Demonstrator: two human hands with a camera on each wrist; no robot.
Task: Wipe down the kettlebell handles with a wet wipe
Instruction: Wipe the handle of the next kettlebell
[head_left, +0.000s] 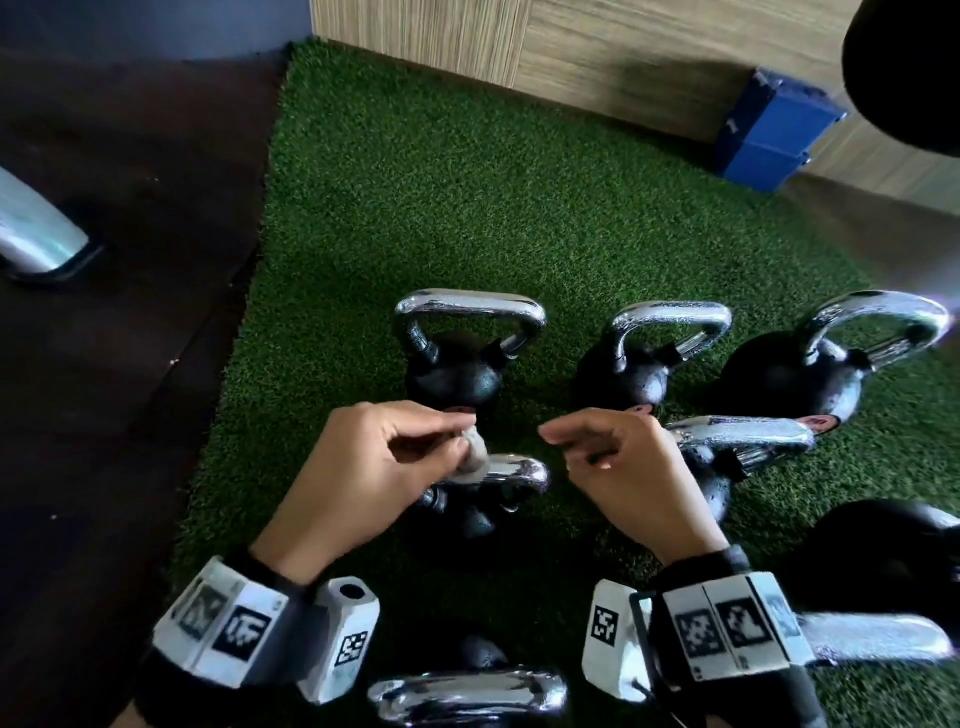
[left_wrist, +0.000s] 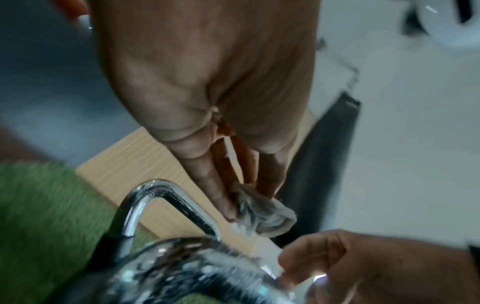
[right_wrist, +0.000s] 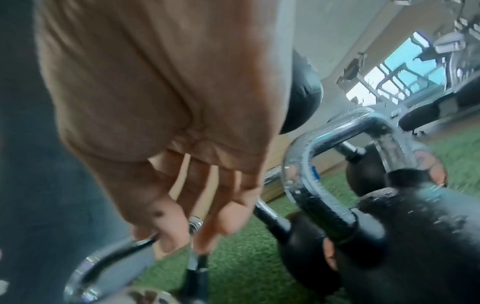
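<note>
Several black kettlebells with chrome handles stand on green turf (head_left: 415, 182). My left hand (head_left: 452, 436) pinches a crumpled grey wet wipe (head_left: 474, 452) between thumb and fingers, just above the chrome handle (head_left: 519, 473) of the near middle kettlebell. The left wrist view shows the wipe (left_wrist: 262, 214) hanging from my fingertips (left_wrist: 228, 205) beside that handle (left_wrist: 161, 195). My right hand (head_left: 563, 449) hovers just right of the wipe with loosely curled fingers, holding nothing. Its bare fingers (right_wrist: 228, 216) show in the right wrist view, next to another kettlebell handle (right_wrist: 324, 154).
Behind the hands stand a left kettlebell (head_left: 467, 312), a middle one (head_left: 670, 317) and a right one (head_left: 878, 312). More handles lie close below (head_left: 467, 693) and at right (head_left: 878, 636). Dark floor with a metal leg (head_left: 36, 228) is left; a blue box (head_left: 769, 130) sits by the wooden wall.
</note>
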